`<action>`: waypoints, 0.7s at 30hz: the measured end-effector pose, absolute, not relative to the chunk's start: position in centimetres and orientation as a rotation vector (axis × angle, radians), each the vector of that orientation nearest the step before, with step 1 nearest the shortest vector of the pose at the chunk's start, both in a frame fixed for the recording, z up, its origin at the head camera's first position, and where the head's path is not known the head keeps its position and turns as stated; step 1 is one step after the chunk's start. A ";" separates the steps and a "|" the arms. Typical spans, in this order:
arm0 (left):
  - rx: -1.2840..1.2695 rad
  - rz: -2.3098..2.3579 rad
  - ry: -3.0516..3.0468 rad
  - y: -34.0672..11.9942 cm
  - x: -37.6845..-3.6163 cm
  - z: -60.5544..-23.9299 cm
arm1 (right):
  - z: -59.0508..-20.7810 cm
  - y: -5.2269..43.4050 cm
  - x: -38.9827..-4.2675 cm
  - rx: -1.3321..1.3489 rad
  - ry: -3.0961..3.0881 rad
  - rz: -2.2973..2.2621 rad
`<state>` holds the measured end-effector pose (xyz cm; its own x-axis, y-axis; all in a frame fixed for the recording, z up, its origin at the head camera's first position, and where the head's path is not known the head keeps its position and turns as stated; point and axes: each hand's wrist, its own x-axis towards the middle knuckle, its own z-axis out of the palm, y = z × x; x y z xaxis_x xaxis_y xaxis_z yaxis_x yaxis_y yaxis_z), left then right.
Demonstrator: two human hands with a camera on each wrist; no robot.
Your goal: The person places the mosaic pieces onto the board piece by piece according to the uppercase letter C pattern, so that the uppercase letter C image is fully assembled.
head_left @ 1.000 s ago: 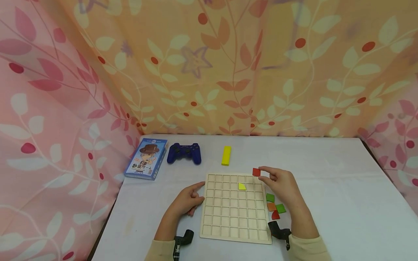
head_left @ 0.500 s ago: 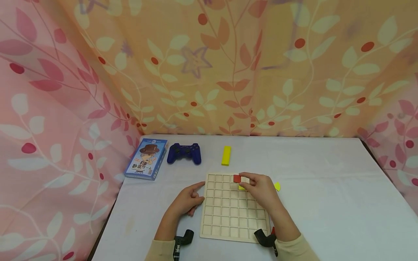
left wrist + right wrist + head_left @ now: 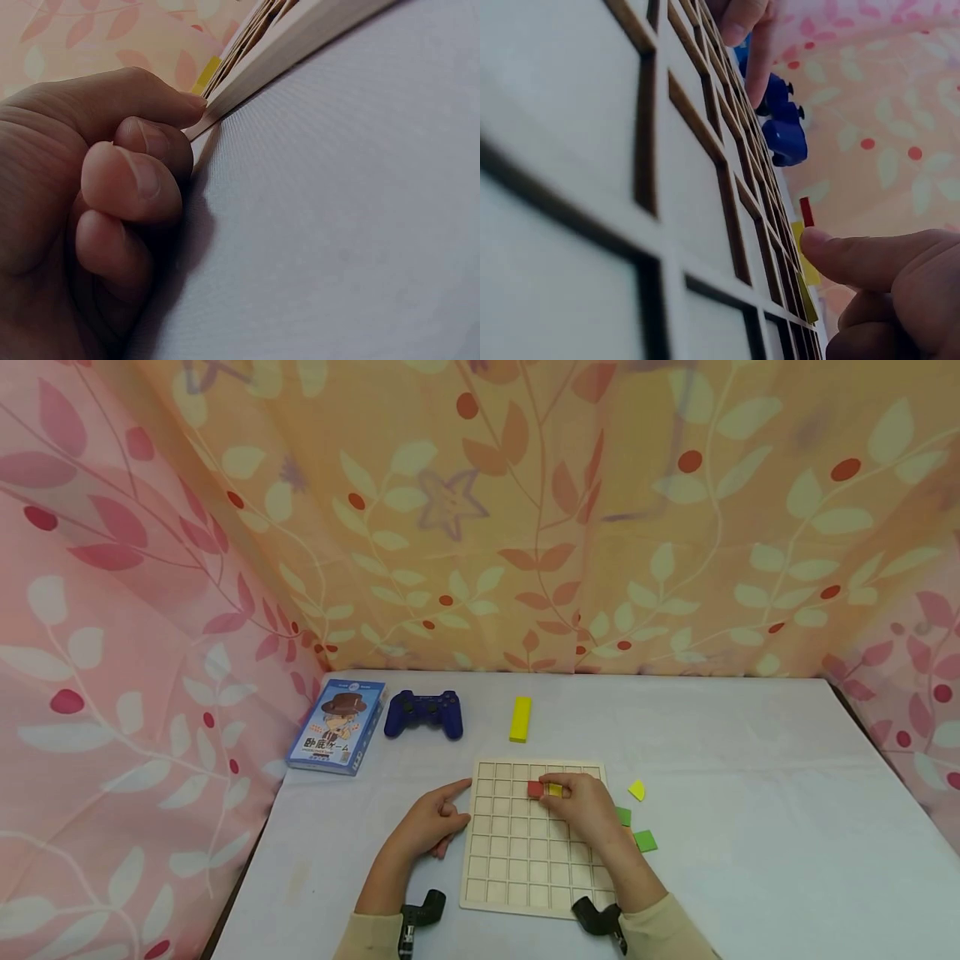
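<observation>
blue box (image 3: 336,727) beside dark-blue controller (image 3: 423,712); leaf-patterned curtain (image 3: 495,577) behind.

The red square tile (image 3: 535,789) is left of the small yellow tile (image 3: 555,790), which lies on the wooden grid board (image 3: 517,869). Behind the board lies a long yellow block (image 3: 521,719).

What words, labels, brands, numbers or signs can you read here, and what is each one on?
"卧底ゲーム": on the blue rectangular box with a cartoon figure in a brown hat.
The other print on that box is too small to read.
Dark-blue plastic game controller: any markings are too small to read.
Pale wooden grid board: no readable text.
</observation>
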<state>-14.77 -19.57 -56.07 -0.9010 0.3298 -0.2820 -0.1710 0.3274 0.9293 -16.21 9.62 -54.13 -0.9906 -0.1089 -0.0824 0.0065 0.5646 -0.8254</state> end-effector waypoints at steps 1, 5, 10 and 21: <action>0.135 1.597 2.177 -19.5 -14.8 -56.0 | -54.3 9.6 -16.3 -0.085 2.674 -1.403; 0.135 1.597 2.184 -19.5 -14.7 -56.0 | -54.7 9.7 -16.3 -0.105 2.717 -1.378; 0.136 1.602 2.180 -19.5 -14.7 -56.0 | -54.8 9.8 -16.4 -0.114 2.725 -1.362; 0.125 1.601 2.186 -19.5 -14.7 -56.2 | -54.8 9.7 -16.2 -0.177 2.762 -1.265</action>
